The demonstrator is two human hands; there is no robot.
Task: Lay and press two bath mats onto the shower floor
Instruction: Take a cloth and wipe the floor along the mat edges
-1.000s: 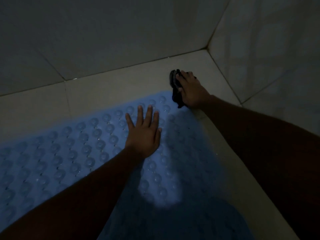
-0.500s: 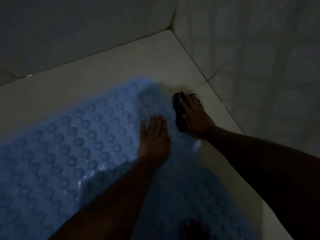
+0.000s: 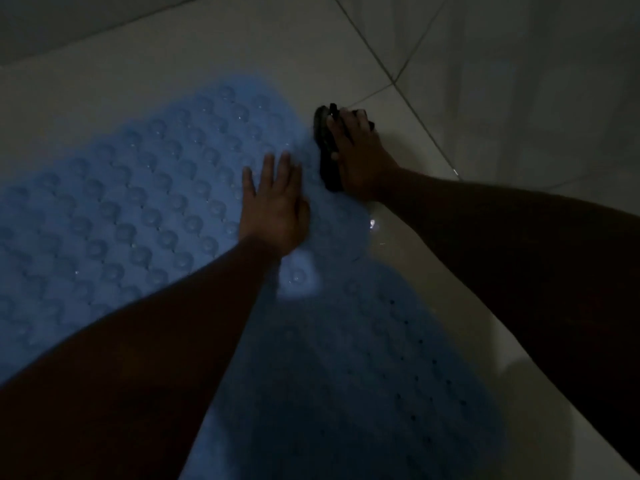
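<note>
Pressing step: blue mat (image 3: 138,202) flat on shower floor (image 3: 173,60). Palm-down left hand (image 3: 277,206), fingers straight, pushes mat near far end. Beside mat, right hand (image 3: 362,164) clutches dark object (image 3: 325,157), unidentifiable. Next: firm palm pressure along edges.

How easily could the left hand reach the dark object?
Probably yes: the left hand lies flat on the mat, close beside the dark object, nothing between them, though the right hand grips it.

Left hand (image 3: 275,209) on mat (image 3: 138,209)
</note>
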